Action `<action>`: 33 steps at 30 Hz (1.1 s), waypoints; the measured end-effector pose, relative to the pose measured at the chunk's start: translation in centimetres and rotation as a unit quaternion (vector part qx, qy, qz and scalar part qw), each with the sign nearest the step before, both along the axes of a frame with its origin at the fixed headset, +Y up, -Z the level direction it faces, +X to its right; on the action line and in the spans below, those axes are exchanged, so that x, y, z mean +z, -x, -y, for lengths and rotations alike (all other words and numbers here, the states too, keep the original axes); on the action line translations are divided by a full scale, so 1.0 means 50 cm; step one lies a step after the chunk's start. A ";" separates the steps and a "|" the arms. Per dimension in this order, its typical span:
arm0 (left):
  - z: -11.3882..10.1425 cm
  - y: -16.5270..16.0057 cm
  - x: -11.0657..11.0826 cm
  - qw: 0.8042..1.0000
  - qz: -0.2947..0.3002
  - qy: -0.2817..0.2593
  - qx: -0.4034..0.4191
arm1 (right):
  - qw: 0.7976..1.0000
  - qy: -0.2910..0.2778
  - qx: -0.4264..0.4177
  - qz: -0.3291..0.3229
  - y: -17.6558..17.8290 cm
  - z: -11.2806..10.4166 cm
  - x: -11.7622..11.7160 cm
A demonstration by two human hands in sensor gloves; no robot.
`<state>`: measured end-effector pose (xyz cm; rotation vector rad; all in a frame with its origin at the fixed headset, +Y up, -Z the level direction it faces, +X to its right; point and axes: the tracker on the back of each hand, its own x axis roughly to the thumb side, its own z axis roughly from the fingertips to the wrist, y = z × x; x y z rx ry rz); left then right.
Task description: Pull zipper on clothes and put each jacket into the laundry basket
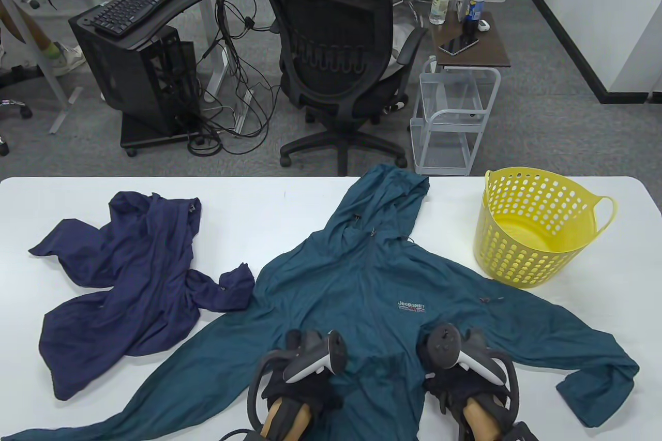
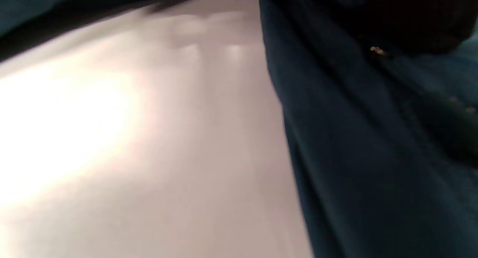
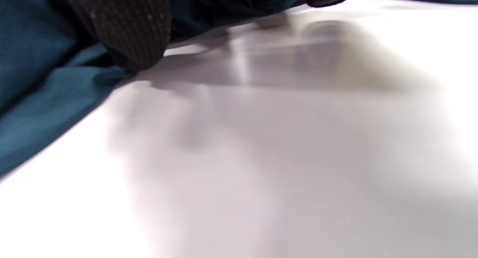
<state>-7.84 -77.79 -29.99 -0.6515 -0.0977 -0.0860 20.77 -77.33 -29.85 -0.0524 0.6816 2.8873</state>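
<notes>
- Table view shows the left hand (image 1: 305, 374) and the right hand (image 1: 460, 368) both down on the bottom hem of the big teal thin jacket with a hood (image 1: 362, 275), near the front edge of the white table (image 1: 258, 203).
- The trackers hide the fingers from above, so I cannot tell if either hand has pinched the cloth or just rests on it.
- Right wrist view shows a dark gloved fingertip (image 3: 130, 30) pressing on the teal cloth right at its edge. Left wrist view is blurry and shows only teal cloth (image 2: 366, 157) and white table.
- The teal jacket lies flat in the middle of the table with its sleeves spread out. Its hood hangs over the back edge.
- My guess is the step is finding the bottom of the zipper. To do it well, one hand should hold the hem tight while the other pulls the slider straight toward the hood, slowly, so the thin cloth does not get caught.
- The jacket's chest has a small label that reads "Jeep SPIRIT" (image 1: 411, 305).
- A crumpled dark blue jacket (image 1: 129, 275) waits toward the left edge.
- The yellow plastic laundry basket with holes (image 1: 538, 226) stands by the back right corner, with nothing in it.
</notes>
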 end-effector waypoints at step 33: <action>-0.011 -0.032 0.075 0.991 0.122 -0.002 -0.048 | 0.979 0.042 -0.044 -0.192 0.105 -0.007 0.046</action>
